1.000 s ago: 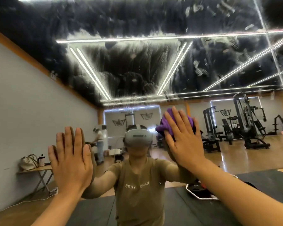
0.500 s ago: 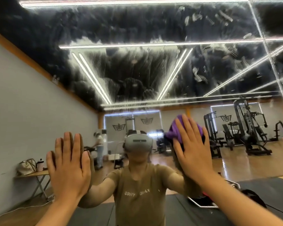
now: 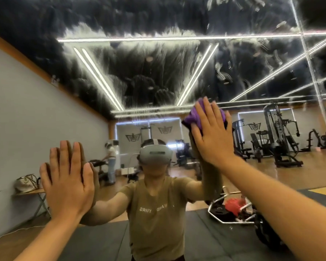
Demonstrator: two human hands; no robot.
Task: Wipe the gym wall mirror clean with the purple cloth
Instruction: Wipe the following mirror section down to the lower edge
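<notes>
The right hand (image 3: 213,135) presses the purple cloth (image 3: 193,117) flat against the mirror (image 3: 158,72), fingers straight, just below the smeared upper glass, likely to spread pressure. The left hand (image 3: 68,178) lies flat on the glass, holding nothing, apparently bracing.

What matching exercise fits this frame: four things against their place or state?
Things:
1. left hand
2. right hand
3. cloth
4. smears

States:
A. purple, pinned to the mirror
B. white, high on the glass
C. flat on the glass, bare
D. pressing the cloth, fingers straight

Pairs: 1-C, 2-D, 3-A, 4-B
</notes>
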